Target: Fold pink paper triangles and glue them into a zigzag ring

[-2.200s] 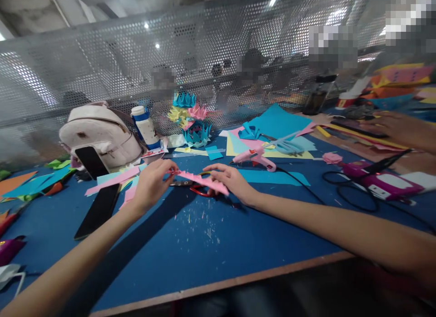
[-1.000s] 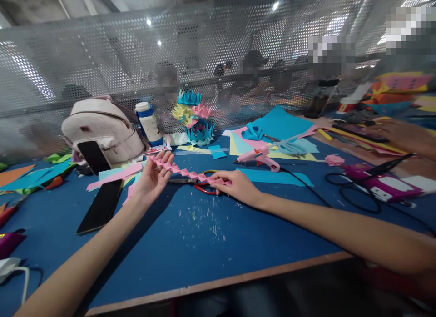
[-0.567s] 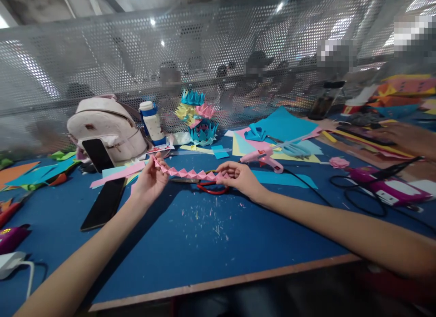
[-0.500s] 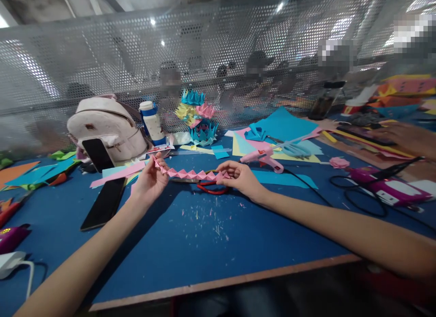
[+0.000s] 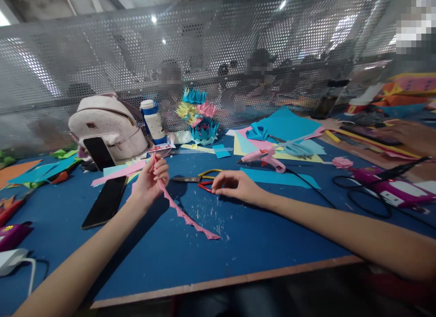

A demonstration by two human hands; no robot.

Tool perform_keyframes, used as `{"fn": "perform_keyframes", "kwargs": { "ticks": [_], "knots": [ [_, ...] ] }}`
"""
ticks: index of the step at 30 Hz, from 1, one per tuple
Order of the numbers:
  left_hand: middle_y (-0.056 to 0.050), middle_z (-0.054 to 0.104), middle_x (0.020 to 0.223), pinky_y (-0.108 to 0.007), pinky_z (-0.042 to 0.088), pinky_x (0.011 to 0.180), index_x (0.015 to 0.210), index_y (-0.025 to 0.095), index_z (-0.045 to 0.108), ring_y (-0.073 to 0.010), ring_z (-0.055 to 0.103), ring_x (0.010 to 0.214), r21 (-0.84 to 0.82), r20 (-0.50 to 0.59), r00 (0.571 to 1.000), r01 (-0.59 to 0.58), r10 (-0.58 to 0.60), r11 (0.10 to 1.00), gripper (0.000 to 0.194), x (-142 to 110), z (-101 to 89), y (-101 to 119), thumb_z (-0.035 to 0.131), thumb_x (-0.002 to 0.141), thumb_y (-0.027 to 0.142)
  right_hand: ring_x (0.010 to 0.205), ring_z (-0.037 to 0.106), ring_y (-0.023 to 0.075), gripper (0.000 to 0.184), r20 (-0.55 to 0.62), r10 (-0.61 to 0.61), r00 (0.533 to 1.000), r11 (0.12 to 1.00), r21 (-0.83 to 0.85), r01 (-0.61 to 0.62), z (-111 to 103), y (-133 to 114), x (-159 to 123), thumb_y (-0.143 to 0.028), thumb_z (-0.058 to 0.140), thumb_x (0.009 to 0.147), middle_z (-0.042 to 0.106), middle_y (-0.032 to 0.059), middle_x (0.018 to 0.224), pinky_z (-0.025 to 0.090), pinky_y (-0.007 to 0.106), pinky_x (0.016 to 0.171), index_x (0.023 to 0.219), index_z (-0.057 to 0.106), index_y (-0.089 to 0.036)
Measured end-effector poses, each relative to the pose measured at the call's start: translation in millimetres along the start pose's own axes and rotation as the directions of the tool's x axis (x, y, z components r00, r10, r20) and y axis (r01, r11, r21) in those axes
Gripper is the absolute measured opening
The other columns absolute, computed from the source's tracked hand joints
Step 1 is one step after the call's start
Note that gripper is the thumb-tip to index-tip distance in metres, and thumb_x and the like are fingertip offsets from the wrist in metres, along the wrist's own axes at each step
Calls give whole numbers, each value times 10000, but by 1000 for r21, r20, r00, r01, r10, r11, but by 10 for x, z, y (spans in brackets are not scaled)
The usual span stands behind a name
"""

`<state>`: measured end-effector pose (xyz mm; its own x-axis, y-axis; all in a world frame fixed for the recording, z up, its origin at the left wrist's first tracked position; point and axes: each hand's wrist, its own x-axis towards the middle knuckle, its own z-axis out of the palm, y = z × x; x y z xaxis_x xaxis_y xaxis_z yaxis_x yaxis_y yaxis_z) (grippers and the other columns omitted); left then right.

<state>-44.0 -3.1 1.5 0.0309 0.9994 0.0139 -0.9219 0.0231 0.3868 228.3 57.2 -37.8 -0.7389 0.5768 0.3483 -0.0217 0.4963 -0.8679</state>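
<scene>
My left hand (image 5: 154, 177) is closed on one end of a pink zigzag-folded paper strip (image 5: 185, 217). The rest of the strip hangs down to the right, its far end low over the table. My right hand (image 5: 238, 184) has its fingers curled around the handle end of a pair of scissors (image 5: 188, 179). These have dark blades pointing left and red and yellow handles, partly hidden by my fingers. Right behind my right hand lies a blue paper strip (image 5: 279, 177). A pink glue gun (image 5: 264, 157) rests beyond it.
Paper flowers (image 5: 204, 131) stand at the back beside a bottle (image 5: 153, 121) and a backpack (image 5: 105, 121). A phone (image 5: 105, 202) lies left. Coloured sheets (image 5: 286, 121), a paper rose (image 5: 342, 163) and a purple device with cable (image 5: 384, 187) are right; another person's hand (image 5: 405, 133) is at far right.
My right hand has let go of the pink strip and moved to the scissors' handles. The strip, stretched between both hands before, now dangles from my left hand.
</scene>
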Motion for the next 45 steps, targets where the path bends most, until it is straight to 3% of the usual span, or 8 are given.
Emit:
{"fn": "perform_keyframes", "kwargs": {
  "ticks": [3, 6, 11, 27, 32, 37, 41, 45],
  "knots": [
    [55, 396, 545, -95, 323, 366, 714, 176, 417, -33, 417, 400, -4, 11, 1000, -1, 1, 1000, 454, -33, 12, -41, 212, 1103, 287, 970, 651, 168, 210, 217, -282, 934, 881, -326, 342, 31, -85, -41, -248, 621, 945, 720, 77, 1094, 519, 304, 845, 1140, 690, -209],
    [59, 357, 535, -105, 310, 361, 665, 190, 334, -37, 375, 389, 0, 11, 1000, 8, -8, 1000, 437, -71, 33, -90, 267, 1094, 239, 1111, 616, 173, 330, 449, -465, 763, 595, -480, 645, 103, -200, -85, -168, 513, 996, 682, 66, 1238, 484, 323, 940, 1291, 627, -264],
    [63, 330, 527, -112, 281, 342, 664, 191, 327, -41, 332, 370, 9, -6, 1000, 21, -21, 1000, 409, -128, 93, -177, 312, 1072, 167, 1190, 595, 139, 302, 634, -541, 553, 229, -522, 822, 264, -373, -154, -177, 503, 1001, 631, 8, 1358, 496, 263, 871, 1223, 670, -293],
    [70, 250, 501, -109, 230, 329, 629, 185, 309, -35, 297, 347, 12, -31, 996, 81, -80, 997, 462, -142, 30, -581, 235, 1085, 206, 1217, 588, 129, 208, 587, -662, 466, 108, -541, 834, 507, -400, -174, -321, 542, 1002, 652, -28, 1335, 478, 257, 897, 1111, 720, -313],
    [66, 280, 525, -106, 244, 352, 644, 175, 349, -41, 312, 368, 90, -12, 982, 186, -186, 978, 466, -71, 4, -564, 238, 1092, 239, 1118, 635, 144, 259, 495, -618, 611, 479, -379, 791, 420, -404, -157, -251, 471, 1032, 737, 22, 1166, 482, 267, 900, 1086, 724, -253],
    [70, 285, 516, -171, 324, 420, 648, 177, 397, -75, 337, 402, 195, 29, 971, 227, -237, 954, 427, -27, -59, -490, 405, 1062, 283, 1041, 641, 187, 426, 322, -309, 895, 951, 85, 298, 271, -378, -117, -439, 395, 1050, 728, 128, 1122, 479, 355, 953, 1217, 683, -174],
    [69, 298, 505, -230, 396, 519, 627, 170, 423, -89, 370, 437, 268, 60, 969, 216, -240, 939, 424, -39, -82, -480, 461, 1041, 256, 813, 656, 149, 374, 232, -5, 973, 925, 371, -84, 229, -259, -88, -479, 595, 954, 744, 78, 928, 493, 300, 829, 1130, 685, -161],
    [67, 314, 504, -227, 364, 507, 613, 163, 442, -86, 365, 439, 320, 64, 967, 213, -245, 923, 423, -42, -97, -498, 499, 1025, 240, 848, 634, 158, 292, 91, 99, 991, 795, 592, -134, 226, -189, -56, -453, 717, 867, 698, 47, 871, 471, 287, 840, 883, 699, -163]
  ]
}}
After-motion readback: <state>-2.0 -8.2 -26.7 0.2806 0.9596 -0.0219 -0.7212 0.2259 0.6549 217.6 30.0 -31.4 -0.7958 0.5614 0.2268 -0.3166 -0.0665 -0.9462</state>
